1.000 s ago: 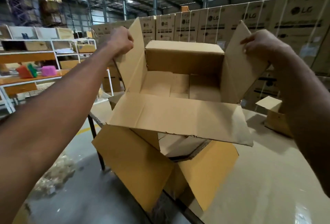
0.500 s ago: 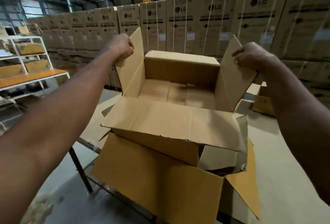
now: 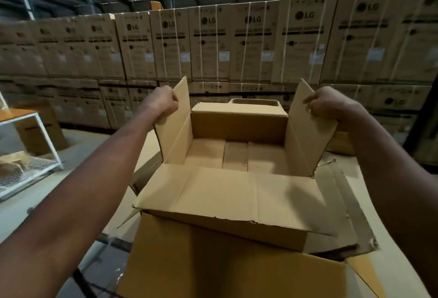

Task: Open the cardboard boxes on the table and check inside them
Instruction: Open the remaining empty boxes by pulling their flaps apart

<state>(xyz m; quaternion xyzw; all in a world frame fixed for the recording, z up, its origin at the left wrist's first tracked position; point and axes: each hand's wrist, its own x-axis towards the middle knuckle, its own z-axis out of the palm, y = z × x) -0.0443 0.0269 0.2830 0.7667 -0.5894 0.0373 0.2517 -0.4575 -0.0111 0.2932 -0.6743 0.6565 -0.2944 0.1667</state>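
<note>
The box (image 3: 239,155) on the table (image 3: 388,245) is fully open and looks empty, left hand (image 3: 163,102) and right hand (image 3: 324,103) each clenched on a side flap, so other boxes likely remain

The box (image 3: 237,193) is made of matt brown cardboard, its near flap edge torn rough; the rack (image 3: 45,141) is white-painted metal.

Open box (image 3: 237,155) is clear inside; raised side flaps (image 3: 175,129) flank it.
</note>
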